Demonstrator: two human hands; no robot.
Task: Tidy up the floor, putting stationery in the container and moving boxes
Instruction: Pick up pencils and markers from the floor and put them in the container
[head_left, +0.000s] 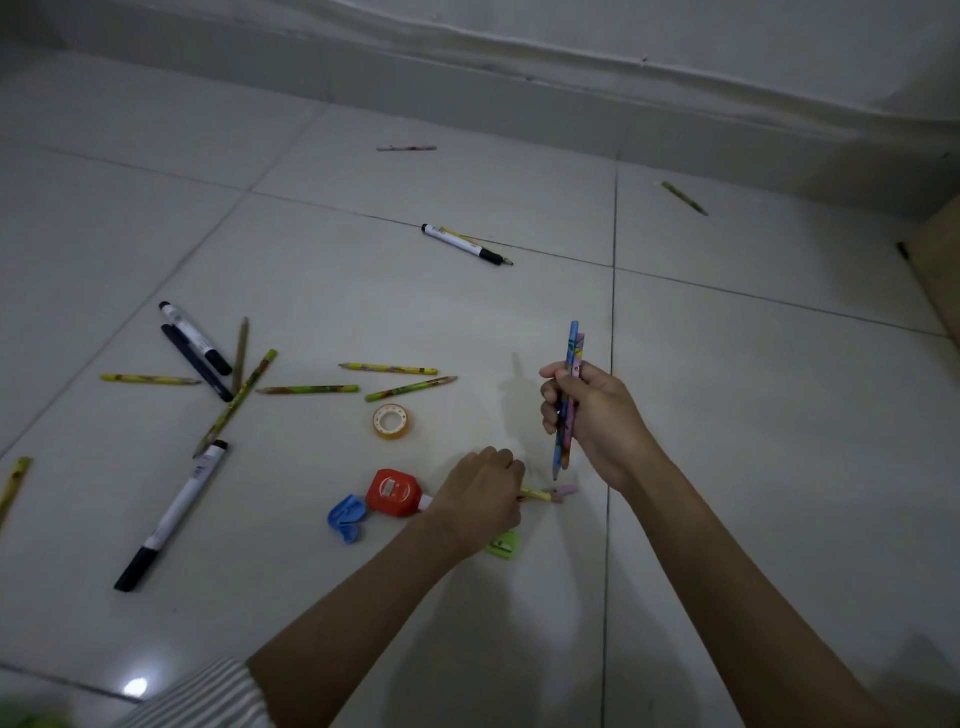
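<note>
Down on the pale grey tiled floor (727, 415), I see scattered stationery and both of the person's bare forearms reaching in. I count ten loose wooden pencils (388, 369), mostly yellow and green; one is cut off at the left edge and one is partly hidden under a marker. Three white markers with black caps (171, 514) and one dark blue pen (196, 364) also lie about.

One amber roll of clear tape (392, 434), one red rounded plastic case (393, 492), one blue sharpener (345, 517) and one green sharpener (504, 545) sit near the left hand (483, 493).

That left hand is low to the floor, knuckles up, fingers curled and pinching one end of a short yellow pencil with a pink tip (537, 493), which pokes out to its right.

Raised just beside it, the right hand (592, 415) grips two pencils upright, points down: one blue pencil (572, 343) and one pink pencil (580, 348). A brown cardboard edge (943, 270) shows at far right.
</note>
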